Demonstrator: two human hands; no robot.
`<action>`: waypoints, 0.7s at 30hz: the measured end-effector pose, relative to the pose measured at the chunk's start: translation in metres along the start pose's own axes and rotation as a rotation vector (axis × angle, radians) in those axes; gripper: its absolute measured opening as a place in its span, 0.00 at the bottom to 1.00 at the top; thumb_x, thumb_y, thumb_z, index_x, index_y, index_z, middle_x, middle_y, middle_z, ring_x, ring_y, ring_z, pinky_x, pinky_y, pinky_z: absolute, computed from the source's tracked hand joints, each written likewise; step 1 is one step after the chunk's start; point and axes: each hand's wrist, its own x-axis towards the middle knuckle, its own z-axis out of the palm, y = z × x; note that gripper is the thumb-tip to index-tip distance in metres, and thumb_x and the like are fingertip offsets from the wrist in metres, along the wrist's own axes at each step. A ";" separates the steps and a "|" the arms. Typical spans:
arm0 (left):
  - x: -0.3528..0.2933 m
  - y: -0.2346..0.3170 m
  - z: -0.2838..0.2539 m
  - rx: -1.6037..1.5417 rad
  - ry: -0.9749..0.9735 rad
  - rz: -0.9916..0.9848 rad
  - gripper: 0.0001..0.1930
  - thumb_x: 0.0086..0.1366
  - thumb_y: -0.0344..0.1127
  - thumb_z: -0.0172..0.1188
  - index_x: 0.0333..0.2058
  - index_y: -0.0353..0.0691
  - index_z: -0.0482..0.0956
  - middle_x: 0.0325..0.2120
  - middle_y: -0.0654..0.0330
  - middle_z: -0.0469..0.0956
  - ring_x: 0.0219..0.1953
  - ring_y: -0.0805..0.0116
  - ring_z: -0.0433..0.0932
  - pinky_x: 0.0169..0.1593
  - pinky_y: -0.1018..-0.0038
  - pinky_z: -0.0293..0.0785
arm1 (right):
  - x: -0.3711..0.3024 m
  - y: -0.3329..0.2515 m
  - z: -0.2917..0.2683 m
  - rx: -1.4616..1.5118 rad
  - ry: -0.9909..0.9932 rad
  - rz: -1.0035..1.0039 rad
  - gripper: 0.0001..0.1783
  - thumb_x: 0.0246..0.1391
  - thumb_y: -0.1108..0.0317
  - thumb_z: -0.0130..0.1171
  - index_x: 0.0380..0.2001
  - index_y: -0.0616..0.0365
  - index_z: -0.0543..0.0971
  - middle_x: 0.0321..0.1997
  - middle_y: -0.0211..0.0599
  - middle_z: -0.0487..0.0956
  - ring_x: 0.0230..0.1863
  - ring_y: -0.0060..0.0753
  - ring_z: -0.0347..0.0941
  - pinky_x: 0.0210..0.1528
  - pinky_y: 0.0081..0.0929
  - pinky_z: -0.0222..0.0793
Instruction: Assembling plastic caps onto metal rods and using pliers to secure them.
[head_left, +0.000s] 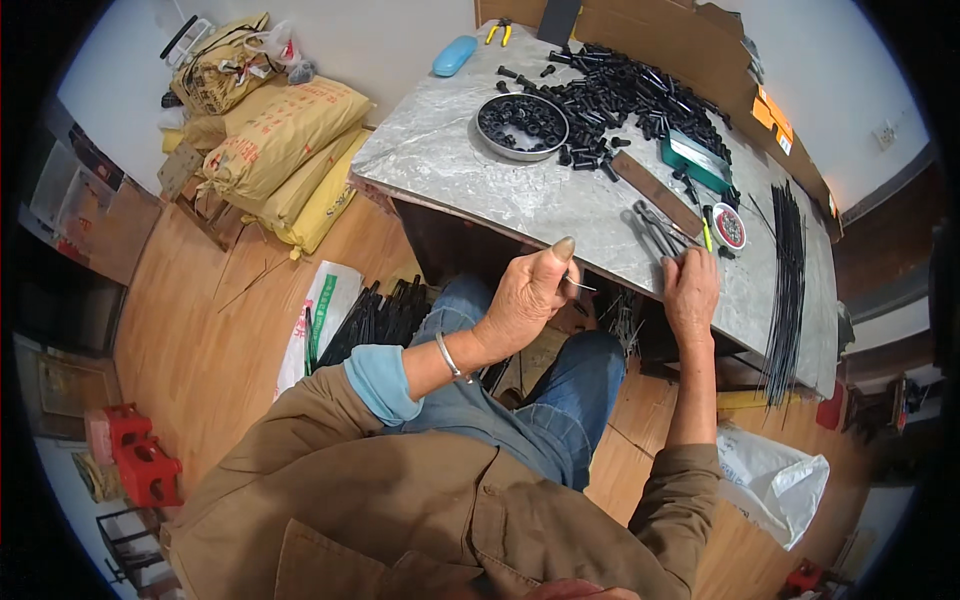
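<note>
The left hand (525, 295) is lifted in front of the table edge, on the person's side of the round metal tray (521, 156), thumb and fingers pinched narrowly on a thin wire-like piece (582, 286) whose pale end pokes out beyond the grip (the rest is hidden by the fingers). To the right of the tray and nearer the person, the right hand (690, 290) is at the table's edge with its fingers bent close together, just beside the grey pliers (654, 228) and the tool with a yellow-green handle (708, 228); whether it holds anything, I cannot tell. Black bolts (640, 95) are heaped behind and to the right of the tray, and a bundle of long black rods (788, 280) lies far to its right, past the small bowl (721, 207). The step in hand looks like handling the thin piece on the left while the right fingers work among the tools; the next move seems to call for a steady left pinch and a sure right-hand grasp.
</note>
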 end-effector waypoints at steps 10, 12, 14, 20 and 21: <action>0.007 -0.006 0.000 0.051 0.050 -0.002 0.31 0.68 0.60 0.43 0.22 0.35 0.72 0.14 0.67 0.66 0.17 0.81 0.61 0.22 0.81 0.58 | -0.033 -0.079 -0.092 0.429 -0.050 0.070 0.15 0.44 0.77 0.62 0.29 0.58 0.65 0.27 0.41 0.69 0.27 0.41 0.66 0.31 0.34 0.63; 0.007 -0.007 0.001 0.060 0.070 0.036 0.32 0.67 0.62 0.42 0.24 0.35 0.72 0.14 0.67 0.67 0.16 0.82 0.61 0.20 0.82 0.57 | -0.031 -0.085 -0.101 0.370 -0.003 -0.129 0.19 0.39 0.80 0.64 0.29 0.57 0.64 0.31 0.40 0.70 0.30 0.41 0.67 0.34 0.33 0.63; 0.006 -0.006 0.002 0.099 0.072 0.009 0.31 0.67 0.62 0.43 0.25 0.35 0.72 0.17 0.65 0.71 0.17 0.82 0.64 0.21 0.81 0.60 | -0.028 -0.089 -0.110 0.134 -0.011 -0.168 0.22 0.29 0.78 0.65 0.29 0.54 0.66 0.35 0.37 0.71 0.37 0.44 0.67 0.42 0.39 0.59; 0.004 -0.010 0.003 0.116 0.122 0.059 0.28 0.69 0.54 0.45 0.25 0.31 0.75 0.14 0.67 0.64 0.20 0.80 0.61 0.24 0.78 0.60 | -0.020 -0.093 -0.120 -0.020 0.016 -0.286 0.22 0.34 0.75 0.67 0.31 0.54 0.66 0.36 0.36 0.70 0.37 0.43 0.66 0.44 0.38 0.57; 0.004 -0.010 0.003 0.115 0.124 0.060 0.28 0.69 0.54 0.45 0.25 0.31 0.75 0.14 0.67 0.64 0.20 0.80 0.61 0.24 0.78 0.60 | -0.021 -0.093 -0.121 -0.051 0.013 -0.286 0.20 0.34 0.74 0.66 0.31 0.54 0.66 0.36 0.36 0.71 0.38 0.43 0.66 0.44 0.38 0.57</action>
